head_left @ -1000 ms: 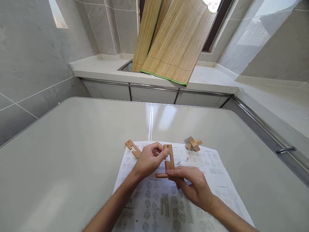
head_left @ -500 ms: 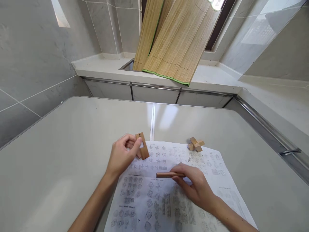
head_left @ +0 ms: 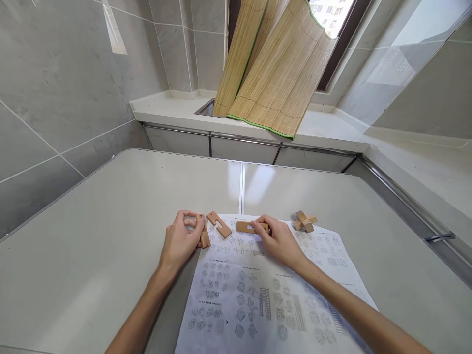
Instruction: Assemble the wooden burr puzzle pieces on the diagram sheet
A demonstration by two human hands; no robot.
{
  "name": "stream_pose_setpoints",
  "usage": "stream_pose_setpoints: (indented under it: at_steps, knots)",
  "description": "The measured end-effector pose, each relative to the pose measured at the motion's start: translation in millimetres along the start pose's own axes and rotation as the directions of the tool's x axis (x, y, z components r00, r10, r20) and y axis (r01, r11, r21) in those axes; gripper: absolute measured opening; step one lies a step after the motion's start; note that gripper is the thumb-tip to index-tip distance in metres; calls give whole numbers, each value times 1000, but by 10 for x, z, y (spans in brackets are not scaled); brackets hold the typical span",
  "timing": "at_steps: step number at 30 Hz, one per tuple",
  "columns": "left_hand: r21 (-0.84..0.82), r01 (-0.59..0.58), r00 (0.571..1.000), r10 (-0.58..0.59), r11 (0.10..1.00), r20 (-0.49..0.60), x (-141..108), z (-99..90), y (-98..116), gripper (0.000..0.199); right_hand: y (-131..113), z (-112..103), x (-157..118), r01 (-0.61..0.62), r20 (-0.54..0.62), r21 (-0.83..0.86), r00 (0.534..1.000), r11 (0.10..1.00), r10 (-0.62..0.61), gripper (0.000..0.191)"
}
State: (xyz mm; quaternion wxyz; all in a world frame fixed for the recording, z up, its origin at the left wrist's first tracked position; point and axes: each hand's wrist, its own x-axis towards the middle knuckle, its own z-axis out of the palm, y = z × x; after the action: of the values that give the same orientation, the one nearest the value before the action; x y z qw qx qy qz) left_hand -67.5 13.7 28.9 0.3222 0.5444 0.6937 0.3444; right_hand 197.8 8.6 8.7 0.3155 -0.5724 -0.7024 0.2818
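Note:
My left hand [head_left: 183,241] is closed on a flat wooden puzzle piece [head_left: 205,235], thumb on its face, beside the paper's upper left corner. Just right of it a notched wooden puzzle piece [head_left: 223,230] lies flat on the printed instruction sheet [head_left: 254,268], touched by neither hand. My right hand [head_left: 279,239] grips the right end of a slotted wooden puzzle piece [head_left: 243,226] close to the sheet's top edge. An assembled wooden cross puzzle [head_left: 305,222] sits at the sheet's upper right.
The white folding table [head_left: 110,236] has a seam down its middle. A bamboo mat [head_left: 275,83] hangs at the window over the white ledge [head_left: 169,108]. Tiled walls [head_left: 73,88] and a metal rail [head_left: 401,191] border the table.
The notched piece has left my left hand and lies on the paper. My right hand has moved up and left with its piece. The view has shifted slightly.

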Motion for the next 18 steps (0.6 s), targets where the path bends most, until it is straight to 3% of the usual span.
stream_pose_setpoints:
  at_steps: [5, 10, 15, 18]
  knots:
    - [-27, 10, 1000, -9, 1000, 20, -19, 26, -12, 44, -46, 200, 313, -66, 10, -167, 998, 984, 68, 38]
    - [43, 34, 999, -35, 998, 31, -30, 74, 41, 41, -115, 353, 458, -102, 10, -301, 994, 948, 110, 37]
    - [204, -63, 998, 66, 977, -5, 0, 126, 4, 31, -257, 423, 495, -51, 55, -459, 995, 887, 86, 32]
    - [292, -62, 998, 64, 954, 3, 17, 155, -43, 31, -335, 467, 514, 1, 100, -558, 993, 830, 66, 30]
